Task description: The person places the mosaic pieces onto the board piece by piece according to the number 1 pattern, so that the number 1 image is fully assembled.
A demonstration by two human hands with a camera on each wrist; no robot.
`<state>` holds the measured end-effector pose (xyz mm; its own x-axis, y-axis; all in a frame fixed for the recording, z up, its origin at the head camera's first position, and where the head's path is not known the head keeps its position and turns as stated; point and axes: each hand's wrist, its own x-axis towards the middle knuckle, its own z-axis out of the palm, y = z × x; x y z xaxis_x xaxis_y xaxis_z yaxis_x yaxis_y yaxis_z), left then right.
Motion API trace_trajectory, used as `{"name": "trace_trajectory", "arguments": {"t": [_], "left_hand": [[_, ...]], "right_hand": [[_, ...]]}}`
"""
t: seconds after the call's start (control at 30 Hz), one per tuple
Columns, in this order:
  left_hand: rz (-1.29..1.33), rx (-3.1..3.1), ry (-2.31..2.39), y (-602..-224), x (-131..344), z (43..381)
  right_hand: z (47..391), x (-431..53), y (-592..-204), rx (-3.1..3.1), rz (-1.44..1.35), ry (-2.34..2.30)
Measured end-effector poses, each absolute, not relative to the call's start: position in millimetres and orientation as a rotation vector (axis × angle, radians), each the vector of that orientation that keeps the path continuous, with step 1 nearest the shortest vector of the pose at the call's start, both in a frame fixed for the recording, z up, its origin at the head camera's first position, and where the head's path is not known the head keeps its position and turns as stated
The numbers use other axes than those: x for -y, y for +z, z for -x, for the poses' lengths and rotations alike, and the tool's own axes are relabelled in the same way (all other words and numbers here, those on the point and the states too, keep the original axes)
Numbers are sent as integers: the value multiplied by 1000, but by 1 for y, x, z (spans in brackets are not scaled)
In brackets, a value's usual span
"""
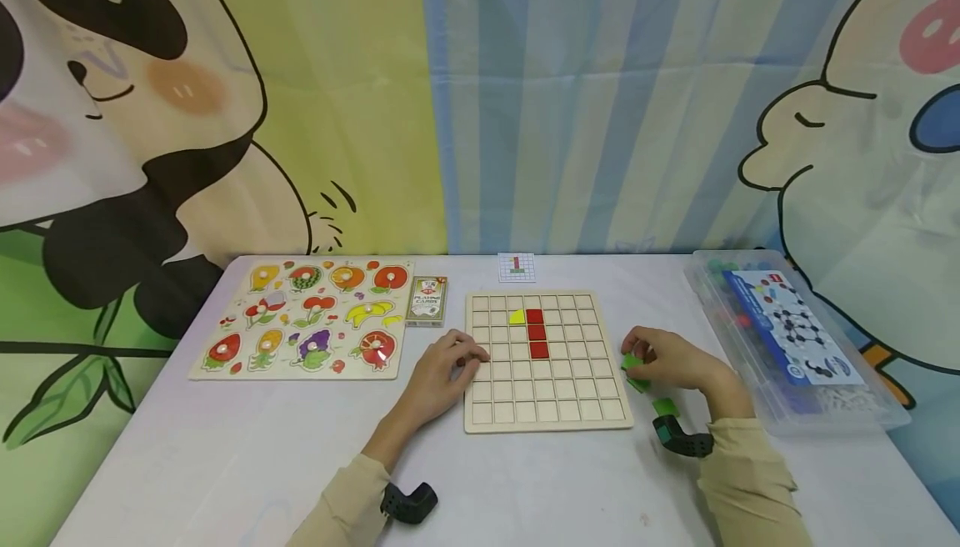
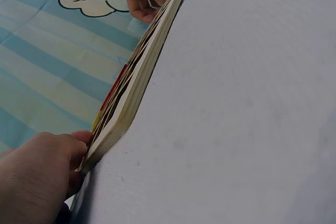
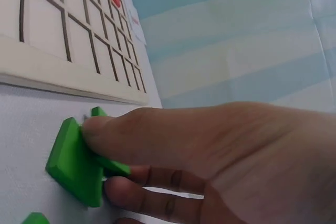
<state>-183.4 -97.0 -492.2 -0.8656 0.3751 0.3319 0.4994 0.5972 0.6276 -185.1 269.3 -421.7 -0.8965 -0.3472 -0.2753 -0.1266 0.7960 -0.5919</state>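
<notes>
A wooden grid board [image 1: 549, 403] lies on the table, with three red square tiles [image 1: 537, 333] in a column and a yellow tile [image 1: 517, 317] beside the top one. My left hand [image 1: 450, 372] grips the board's left edge; in the left wrist view its fingers [image 2: 79, 142] are right at the rim. To the right of the board, my right hand [image 1: 671, 357] pinches a green tile [image 3: 76, 163] between thumb and fingers. Another green piece shows behind that tile, partly hidden by the thumb. One more green tile [image 1: 664, 407] lies near the right wrist.
Behind the board lies a small pattern card [image 1: 517, 268]. A fruit puzzle board [image 1: 300, 368] and a playing card box [image 1: 427, 301] are on the left. At the right stands a clear plastic case [image 1: 862, 414] with a blue booklet [image 1: 795, 326] on top. A patterned curtain hangs behind the table.
</notes>
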Motion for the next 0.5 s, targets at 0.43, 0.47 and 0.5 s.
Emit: {"name": "trace_trajectory", "arguments": {"t": [0.43,0.47,0.5], "left_hand": [[750,2653,-1126,-493,98,184],[749,2659,-1127,-493,98,185],[750,2662,-1127,-493,98,185]], "right_hand": [[191,-265,-426,-2764,320,-811],[192,-263,-426,-2775,328,-817],[192,-261,-426,-2786,337,-825]]}}
